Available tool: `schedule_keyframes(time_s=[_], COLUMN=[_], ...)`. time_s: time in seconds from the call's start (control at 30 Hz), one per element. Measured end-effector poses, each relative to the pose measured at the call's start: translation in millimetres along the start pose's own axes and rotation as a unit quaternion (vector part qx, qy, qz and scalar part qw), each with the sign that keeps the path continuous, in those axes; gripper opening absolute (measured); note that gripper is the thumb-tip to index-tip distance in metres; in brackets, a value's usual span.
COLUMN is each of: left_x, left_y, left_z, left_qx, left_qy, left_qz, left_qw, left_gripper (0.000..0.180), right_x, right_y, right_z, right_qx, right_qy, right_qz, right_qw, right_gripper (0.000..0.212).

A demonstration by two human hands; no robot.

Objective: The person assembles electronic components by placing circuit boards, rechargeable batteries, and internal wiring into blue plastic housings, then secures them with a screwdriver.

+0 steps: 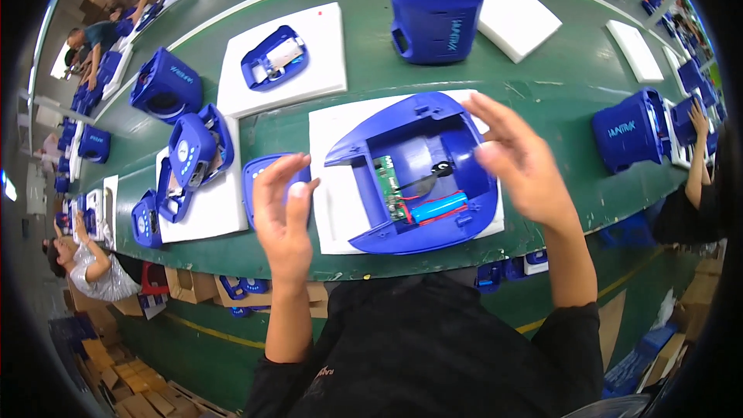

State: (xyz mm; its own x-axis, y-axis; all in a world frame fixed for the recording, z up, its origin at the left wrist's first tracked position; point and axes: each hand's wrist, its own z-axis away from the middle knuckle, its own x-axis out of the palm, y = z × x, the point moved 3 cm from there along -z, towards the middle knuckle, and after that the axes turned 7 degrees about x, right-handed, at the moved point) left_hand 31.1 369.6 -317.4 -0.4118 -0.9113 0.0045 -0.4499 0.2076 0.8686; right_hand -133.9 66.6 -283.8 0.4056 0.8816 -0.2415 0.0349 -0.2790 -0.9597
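Note:
In front of me an open blue plastic housing half (395, 242) lies on a white foam sheet (333, 213), its hollow side up. Inside it sit a green circuit board (386, 186), a blue cylindrical battery (439, 207) with red wires, and a black cable (418, 185). My right hand (522, 166) is at the housing's right rim, fingers apart and holding nothing; whether it touches the rim I cannot tell. Left of the foam, my left hand (282, 220) is raised with loosely curved, parted fingers and nothing in it. Behind that hand lies a blue panel (271, 161), partly hidden.
A tall blue case (433, 11) stands beyond the housing, with white foam (518, 19) beside it. A blue frame (275, 58) lies on foam at the far left. Blue cases and parts (190, 151) crowd the left; another case (631, 131) stands right. Other people work along the green bench (534, 112).

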Motion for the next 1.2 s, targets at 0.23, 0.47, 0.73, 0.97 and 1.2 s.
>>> schedule_keyframes(time_s=[0.23,0.47,0.73,0.97,1.2], left_x=[-120.5,-136.8,-132.5,-158.2,-208.3], left_y=[-27.6,-86.3,-103.4,-58.0,79.1], left_z=[54.7,62.8,20.6,39.6,79.1], left_qx=[-0.306,-0.413,-0.380,-0.151,-0.051], left_qy=[0.025,0.107,0.112,0.212,-0.082], left_qz=[-0.543,-0.236,-0.277,-0.179,-0.201], left_qw=[0.781,0.873,0.876,0.949,0.975], left_gripper=[0.054,0.085,0.074,0.025,0.033], right_x=[-34.0,8.6,43.4,100.9,199.3], right_y=[24.8,-5.0,-44.6,-16.3,-4.5], right_z=[62.2,84.2,107.8,108.2,71.9], right_qx=[-0.027,-0.022,-0.071,0.054,0.031], right_qy=[0.199,0.024,-0.148,-0.353,-0.229], right_qz=[-0.186,-0.208,-0.031,0.000,-0.070], right_qw=[0.962,0.978,0.986,0.934,0.970], right_gripper=[0.019,0.024,0.008,0.018,0.041])
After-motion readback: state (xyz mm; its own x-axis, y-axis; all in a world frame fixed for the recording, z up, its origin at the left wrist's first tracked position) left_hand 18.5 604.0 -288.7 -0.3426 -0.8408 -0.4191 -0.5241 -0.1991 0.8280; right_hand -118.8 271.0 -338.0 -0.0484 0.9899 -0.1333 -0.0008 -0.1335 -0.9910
